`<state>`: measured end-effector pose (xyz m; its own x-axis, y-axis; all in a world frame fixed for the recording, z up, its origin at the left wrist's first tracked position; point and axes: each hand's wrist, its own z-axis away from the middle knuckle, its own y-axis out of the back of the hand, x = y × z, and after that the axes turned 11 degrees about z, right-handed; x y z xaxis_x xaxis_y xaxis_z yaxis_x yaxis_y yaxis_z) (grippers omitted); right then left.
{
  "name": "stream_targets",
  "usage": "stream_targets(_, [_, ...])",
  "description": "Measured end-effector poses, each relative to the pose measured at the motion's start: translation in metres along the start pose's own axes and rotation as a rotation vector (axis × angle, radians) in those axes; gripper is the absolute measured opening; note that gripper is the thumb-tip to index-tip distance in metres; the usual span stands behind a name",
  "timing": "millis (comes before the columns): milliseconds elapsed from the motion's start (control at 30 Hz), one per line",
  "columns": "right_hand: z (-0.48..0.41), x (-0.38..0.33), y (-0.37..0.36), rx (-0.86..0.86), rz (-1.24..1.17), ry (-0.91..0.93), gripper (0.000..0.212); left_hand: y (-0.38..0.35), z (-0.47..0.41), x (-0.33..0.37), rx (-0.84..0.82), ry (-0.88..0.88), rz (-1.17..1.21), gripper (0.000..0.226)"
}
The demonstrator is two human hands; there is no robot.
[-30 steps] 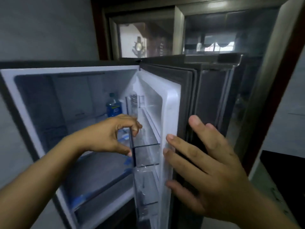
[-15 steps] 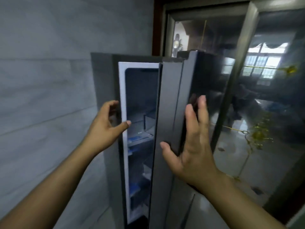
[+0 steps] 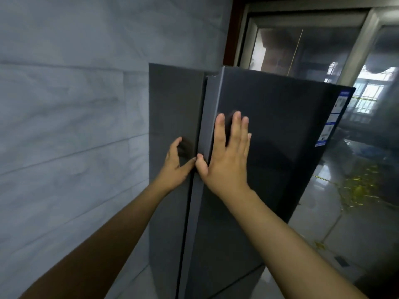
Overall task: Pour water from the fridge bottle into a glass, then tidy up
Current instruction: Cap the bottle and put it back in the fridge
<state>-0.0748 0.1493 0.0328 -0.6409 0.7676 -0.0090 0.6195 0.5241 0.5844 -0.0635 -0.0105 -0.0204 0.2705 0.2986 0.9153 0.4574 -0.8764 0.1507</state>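
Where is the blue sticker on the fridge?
Head view: the blue sticker runs down the right edge of the fridge door, right of the right hand flat on it.

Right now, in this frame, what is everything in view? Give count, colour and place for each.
dark grey metal fridge: one, dark grey, centre, against the wall, door shut or nearly so
blue and white label stickers: two, it seems, right edge of the fridge door
marbled wall tiles: several, pale grey, left
metal-framed glass doors: grey frame, upper right, behind the fridge
glossy tiled floor: pale, lower right
left hand: one, touches the fridge's side panel
right hand: one, flat on the door front
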Motion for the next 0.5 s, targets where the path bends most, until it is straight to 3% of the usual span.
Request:
stream_targets(167, [0.000,0.001,-0.002,0.017,0.023,-0.005,0.101,0.014,0.000,0.001,-0.079,0.020,0.135,0.066])
stream_targets(500, [0.001,0.002,0.003,-0.065,0.087,-0.008,0.102,0.008,0.008,0.001,-0.059,0.001,0.009,0.078])
